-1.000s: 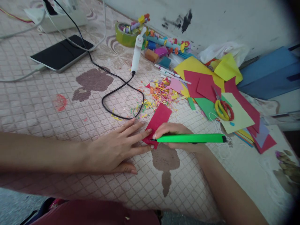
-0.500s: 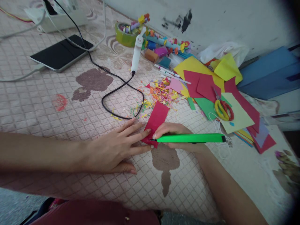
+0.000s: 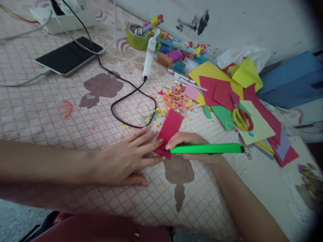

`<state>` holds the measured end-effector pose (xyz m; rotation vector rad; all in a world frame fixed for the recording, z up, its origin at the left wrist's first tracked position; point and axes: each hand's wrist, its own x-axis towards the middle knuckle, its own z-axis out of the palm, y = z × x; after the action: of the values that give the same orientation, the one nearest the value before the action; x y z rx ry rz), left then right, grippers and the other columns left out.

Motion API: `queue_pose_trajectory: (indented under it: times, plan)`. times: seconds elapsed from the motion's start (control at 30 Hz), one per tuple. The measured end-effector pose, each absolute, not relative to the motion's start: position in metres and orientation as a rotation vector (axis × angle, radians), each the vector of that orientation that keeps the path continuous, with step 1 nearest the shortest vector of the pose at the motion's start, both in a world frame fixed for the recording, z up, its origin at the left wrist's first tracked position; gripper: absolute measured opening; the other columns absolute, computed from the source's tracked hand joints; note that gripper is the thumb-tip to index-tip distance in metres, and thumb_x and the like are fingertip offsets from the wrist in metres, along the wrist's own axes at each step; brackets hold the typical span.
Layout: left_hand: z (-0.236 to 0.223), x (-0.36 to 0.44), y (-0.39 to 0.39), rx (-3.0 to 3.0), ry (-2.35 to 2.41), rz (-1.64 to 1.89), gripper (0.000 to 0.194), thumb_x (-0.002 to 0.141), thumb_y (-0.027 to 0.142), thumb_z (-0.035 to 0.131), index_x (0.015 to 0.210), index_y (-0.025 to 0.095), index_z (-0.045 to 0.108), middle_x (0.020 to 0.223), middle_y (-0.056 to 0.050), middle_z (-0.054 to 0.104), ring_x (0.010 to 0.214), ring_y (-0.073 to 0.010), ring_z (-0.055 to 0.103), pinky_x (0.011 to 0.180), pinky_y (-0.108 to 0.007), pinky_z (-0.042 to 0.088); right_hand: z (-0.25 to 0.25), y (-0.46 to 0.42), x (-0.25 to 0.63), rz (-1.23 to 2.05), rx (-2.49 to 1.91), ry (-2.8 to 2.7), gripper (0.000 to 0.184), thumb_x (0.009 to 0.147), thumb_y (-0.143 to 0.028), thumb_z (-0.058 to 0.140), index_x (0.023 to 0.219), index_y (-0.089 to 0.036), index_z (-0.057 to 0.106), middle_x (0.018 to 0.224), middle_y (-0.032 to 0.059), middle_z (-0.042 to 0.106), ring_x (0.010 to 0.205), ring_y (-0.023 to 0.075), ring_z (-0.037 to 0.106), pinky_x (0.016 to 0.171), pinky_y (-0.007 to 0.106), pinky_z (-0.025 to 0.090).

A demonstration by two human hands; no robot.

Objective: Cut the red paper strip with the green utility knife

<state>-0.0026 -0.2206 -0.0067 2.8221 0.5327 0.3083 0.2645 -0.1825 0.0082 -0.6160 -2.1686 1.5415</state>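
Observation:
A strip of red paper (image 3: 171,124) lies slanted on the tablecloth in front of me. My left hand (image 3: 131,158) rests flat with its fingers spread, and its fingertips press on the strip's lower left edge. In my right hand (image 3: 188,141) is a bright green pen (image 3: 207,148) with a black end. The pen lies nearly level, and its dark tip touches the lower part of the red strip. Fingers of the right hand are partly hidden behind the pen.
Small paper scraps (image 3: 176,99) lie beyond the strip, beside a looped black cable (image 3: 133,90) and a white glue gun (image 3: 150,57). Scissors (image 3: 242,119) rest on coloured paper sheets (image 3: 257,121) at right. A black tablet-like device (image 3: 68,57) sits far left, near green tape (image 3: 137,40).
The whole view has shifted slightly, so everything appears a little further right. Both hands, the pen and the red strip keep nearly the same positions relative to each other.

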Motion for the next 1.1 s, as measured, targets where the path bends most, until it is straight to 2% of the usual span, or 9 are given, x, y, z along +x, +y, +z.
queue_pose_trajectory:
  times: [1.1]
  plan:
    - [-0.0059,-0.0026,-0.2214,2.818,0.545,0.275,0.060,0.087,0.053,0.049,0.139,0.024,0.039,0.151,-0.013,0.025,0.138,-0.0360,0.023,0.112,-0.055,0.015,0.0073,-0.1811,0.2657,1.581,-0.627,-2.148,0.032,0.085,-0.040,0.060,0.107,-0.016,0.064,0.102,0.0087,0.066,0.097,0.0194,0.060,0.084,0.033,0.045]
